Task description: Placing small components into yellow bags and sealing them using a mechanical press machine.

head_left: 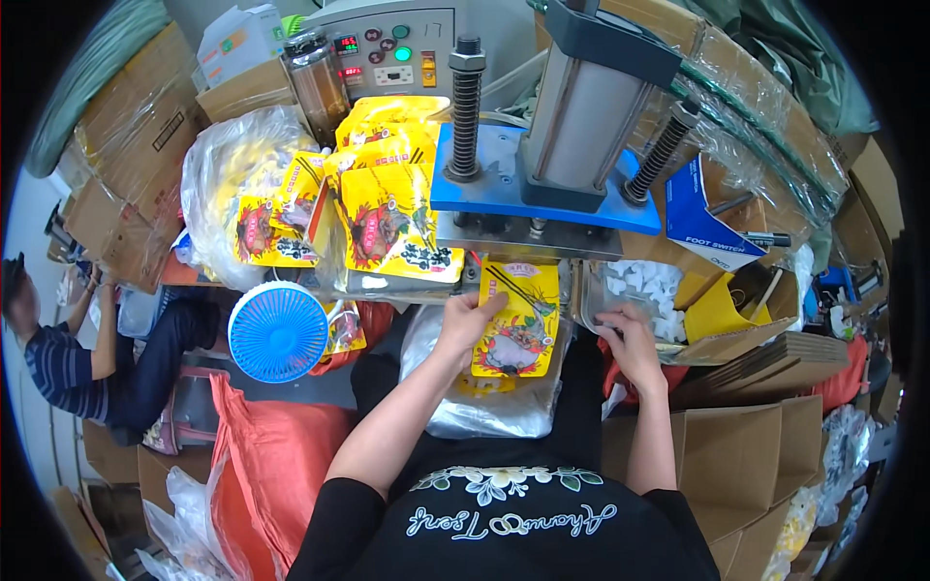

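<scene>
My left hand [469, 327] pinches the left edge of a yellow printed food pouch [515, 334] held upright under the press. The pouch stands over a clear plastic bag [494, 413] on my lap. My right hand [635, 349] is at the near edge of a clear tub [593, 290] of white pieces [651, 290]. Its fingers are bent together, and whatever lies between them is too small to make out. The press [552, 189], with a blue plate, spring posts and a cylinder, stands just beyond the pouch's top edge.
Stacked yellow pouches [387, 213] and a clear bag of pouches [228, 160] lie left of the press. A blue fan [278, 331] stands nearer me. A control panel [392, 58] is behind. Cardboard boxes [736, 455] crowd the right. Another person [73, 363] sits at far left.
</scene>
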The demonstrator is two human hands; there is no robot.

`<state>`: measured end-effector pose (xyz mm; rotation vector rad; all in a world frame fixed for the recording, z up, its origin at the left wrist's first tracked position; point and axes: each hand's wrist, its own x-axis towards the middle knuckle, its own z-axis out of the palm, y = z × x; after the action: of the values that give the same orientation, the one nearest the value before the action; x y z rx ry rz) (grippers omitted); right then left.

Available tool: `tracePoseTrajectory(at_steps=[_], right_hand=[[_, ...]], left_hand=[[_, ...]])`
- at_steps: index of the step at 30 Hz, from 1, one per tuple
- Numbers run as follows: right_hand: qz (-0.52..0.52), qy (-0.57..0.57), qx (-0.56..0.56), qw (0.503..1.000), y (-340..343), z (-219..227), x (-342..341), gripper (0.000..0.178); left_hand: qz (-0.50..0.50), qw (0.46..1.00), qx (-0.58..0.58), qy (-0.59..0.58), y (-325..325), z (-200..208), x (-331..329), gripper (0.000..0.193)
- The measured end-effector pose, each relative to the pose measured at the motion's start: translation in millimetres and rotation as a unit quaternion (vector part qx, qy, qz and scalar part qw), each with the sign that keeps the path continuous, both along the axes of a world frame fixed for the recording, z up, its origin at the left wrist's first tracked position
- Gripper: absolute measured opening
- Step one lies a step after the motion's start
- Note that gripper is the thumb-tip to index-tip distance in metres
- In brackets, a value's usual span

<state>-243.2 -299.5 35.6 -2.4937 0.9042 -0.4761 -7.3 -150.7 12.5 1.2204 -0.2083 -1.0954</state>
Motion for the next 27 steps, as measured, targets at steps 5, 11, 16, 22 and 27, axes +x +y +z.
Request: tracePoseTrajectory(at_steps=[5,11,16,22,27], right_hand=[[0.062,-0.063,0.069,0.994,-9.3,6.5,-10.3,0.024],[-0.069,-0.194,0.183,0.961,-18.1,-15.5,-15.5,0.017],[-0.072,-0.192,0.106,0.973,4.1,10.8,13.5,0.018],[0.154,-0.083,0.043,0.984,43.2,47.4,53.4,0.019],[0.244,-0.039,0.188,0.951,47.3,36.6,65.1,0.02]], left_hand=[[0.056,0.791,0.07,-0.605,22.4,15.8,57.9,0.052],[0.052,0.643,0.109,-0.756,76.4,-27.8,73.8,0.036],[0.086,0.843,0.02,-0.531,81.1,21.8,44.8,0.009],[-0.053,0.879,0.027,-0.473,77.6,-20.6,0.5,0.013],[-0.153,0.901,-0.002,-0.405,77.0,-34.2,-18.5,0.014]])
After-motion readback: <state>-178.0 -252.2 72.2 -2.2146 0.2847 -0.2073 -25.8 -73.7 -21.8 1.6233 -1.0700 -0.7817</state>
